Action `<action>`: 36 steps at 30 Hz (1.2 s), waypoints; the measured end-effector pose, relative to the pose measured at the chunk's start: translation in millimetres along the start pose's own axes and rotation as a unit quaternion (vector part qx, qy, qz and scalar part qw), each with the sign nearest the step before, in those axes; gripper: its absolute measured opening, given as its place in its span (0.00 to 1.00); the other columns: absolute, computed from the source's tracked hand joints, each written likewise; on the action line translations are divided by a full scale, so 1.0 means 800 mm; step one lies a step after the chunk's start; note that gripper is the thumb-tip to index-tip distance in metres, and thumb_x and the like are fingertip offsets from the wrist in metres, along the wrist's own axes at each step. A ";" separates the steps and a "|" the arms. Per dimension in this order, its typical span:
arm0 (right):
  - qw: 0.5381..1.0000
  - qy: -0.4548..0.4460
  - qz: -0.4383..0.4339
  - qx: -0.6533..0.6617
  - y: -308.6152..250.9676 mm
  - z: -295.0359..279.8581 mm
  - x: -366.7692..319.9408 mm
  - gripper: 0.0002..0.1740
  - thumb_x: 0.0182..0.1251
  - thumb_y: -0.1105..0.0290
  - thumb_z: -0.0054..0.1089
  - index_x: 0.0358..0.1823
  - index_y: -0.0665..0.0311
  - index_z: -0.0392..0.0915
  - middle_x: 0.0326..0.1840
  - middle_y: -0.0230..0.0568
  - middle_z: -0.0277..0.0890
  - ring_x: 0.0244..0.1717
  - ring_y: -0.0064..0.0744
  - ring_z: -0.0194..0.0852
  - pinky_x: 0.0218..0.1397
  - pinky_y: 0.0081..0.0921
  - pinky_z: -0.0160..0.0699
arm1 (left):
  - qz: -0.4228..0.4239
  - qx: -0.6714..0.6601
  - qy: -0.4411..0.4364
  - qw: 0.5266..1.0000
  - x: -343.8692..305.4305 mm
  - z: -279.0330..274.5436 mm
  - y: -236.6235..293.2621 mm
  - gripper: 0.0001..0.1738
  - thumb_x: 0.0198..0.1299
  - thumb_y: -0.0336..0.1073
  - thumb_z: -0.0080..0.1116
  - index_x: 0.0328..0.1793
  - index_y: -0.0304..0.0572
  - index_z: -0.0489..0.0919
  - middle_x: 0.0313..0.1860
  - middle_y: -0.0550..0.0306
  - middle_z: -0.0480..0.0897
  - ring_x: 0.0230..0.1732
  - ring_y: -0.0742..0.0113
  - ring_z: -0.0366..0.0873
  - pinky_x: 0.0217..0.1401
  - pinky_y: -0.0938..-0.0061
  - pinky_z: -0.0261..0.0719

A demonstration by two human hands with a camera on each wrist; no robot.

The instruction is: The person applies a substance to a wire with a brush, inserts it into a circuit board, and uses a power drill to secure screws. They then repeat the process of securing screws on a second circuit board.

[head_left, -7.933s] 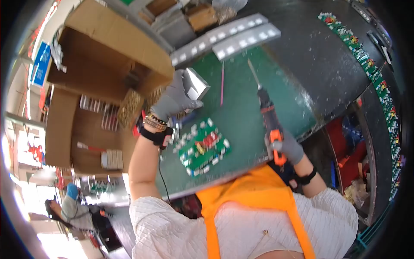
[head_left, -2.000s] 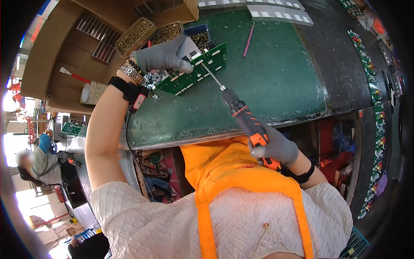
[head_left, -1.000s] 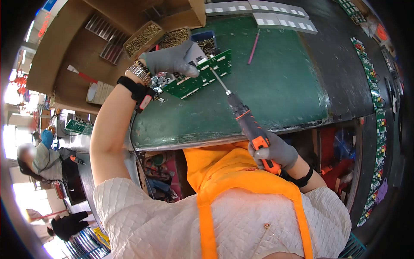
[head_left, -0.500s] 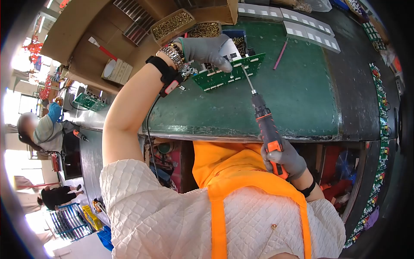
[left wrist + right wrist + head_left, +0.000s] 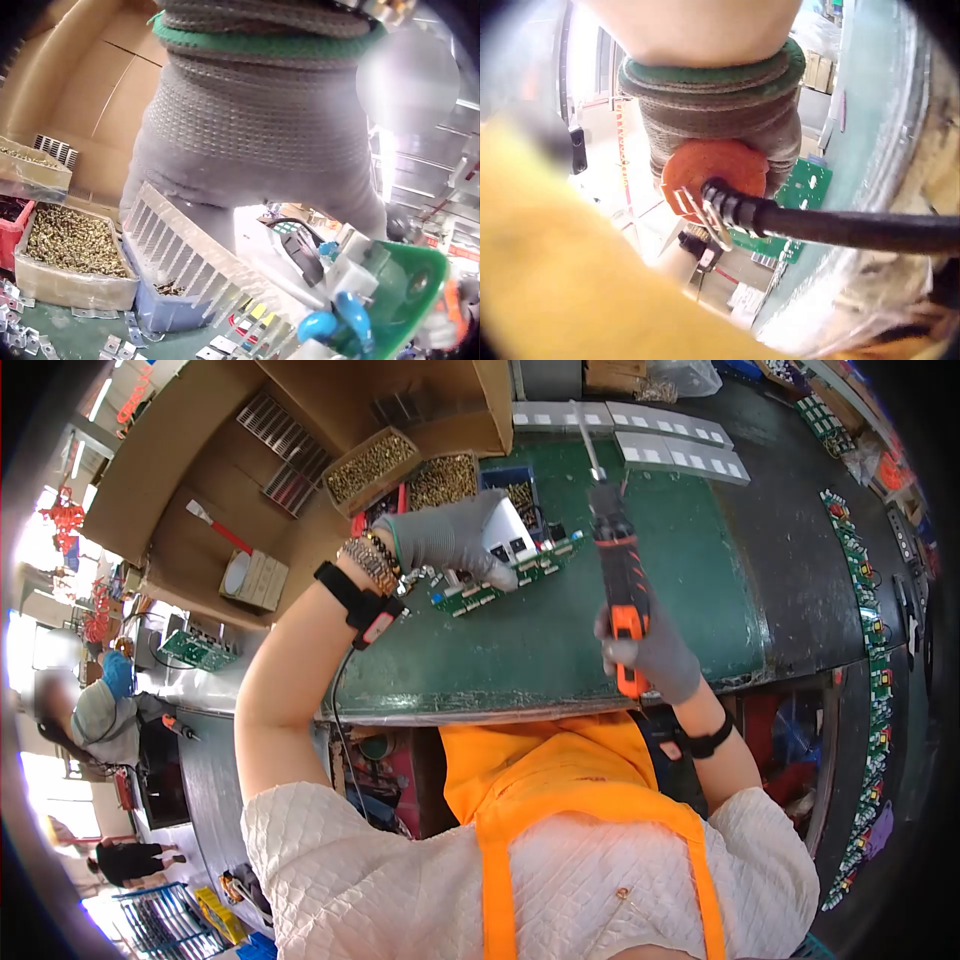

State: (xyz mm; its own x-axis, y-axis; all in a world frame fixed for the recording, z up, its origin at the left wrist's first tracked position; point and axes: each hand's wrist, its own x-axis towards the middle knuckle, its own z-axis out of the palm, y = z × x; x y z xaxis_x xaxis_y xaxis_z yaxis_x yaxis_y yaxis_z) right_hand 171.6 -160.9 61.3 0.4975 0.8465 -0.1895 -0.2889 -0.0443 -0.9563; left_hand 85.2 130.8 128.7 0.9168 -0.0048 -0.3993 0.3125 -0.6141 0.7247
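Observation:
My left hand [image 5: 445, 538], in a grey glove, grips a green circuit board [image 5: 497, 578] that carries a finned silver heat sink [image 5: 508, 525], tilted up off the green mat [image 5: 700, 580]. In the left wrist view the left hand [image 5: 262, 127] sits over the heat sink fins [image 5: 193, 262], with the board edge [image 5: 409, 289] at lower right. My right hand [image 5: 652, 655] grips an orange and black electric screwdriver [image 5: 618, 555]. Its bit [image 5: 587, 445] points away, clear of the board. The right wrist view shows the right hand [image 5: 712, 112], the screwdriver's orange butt [image 5: 714, 169] and its black cable [image 5: 840, 225].
Open boxes of brass screws [image 5: 372, 458] and a blue bin [image 5: 515, 490] stand behind the board. White strips [image 5: 665, 438] lie at the mat's far edge. A row of circuit boards [image 5: 880, 650] runs along the right. Another person [image 5: 95, 710] works at far left.
The screwdriver has come off the board and swung up and to the right, bit pointing away. The left hand still holds the board, now tilted more steeply.

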 end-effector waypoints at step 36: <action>0.995 -0.063 0.018 -0.081 -0.039 0.006 0.058 0.52 0.52 0.74 0.71 0.78 0.59 0.50 0.34 0.32 0.73 0.26 0.24 0.74 0.30 0.25 0.77 | -0.023 0.235 0.393 0.889 0.076 -0.062 -0.168 0.11 0.63 0.36 0.58 0.48 0.50 0.86 0.41 0.46 0.85 0.44 0.48 0.83 0.48 0.59 0.80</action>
State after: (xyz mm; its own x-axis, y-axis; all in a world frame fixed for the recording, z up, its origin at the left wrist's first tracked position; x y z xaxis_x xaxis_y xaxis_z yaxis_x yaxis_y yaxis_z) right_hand 199.8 -117.7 83.5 0.3796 0.9021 -0.2052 -0.1646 -0.1524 -0.9745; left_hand 111.5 252.6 34.8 0.8540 0.4681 0.2270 0.3853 -0.8623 0.3286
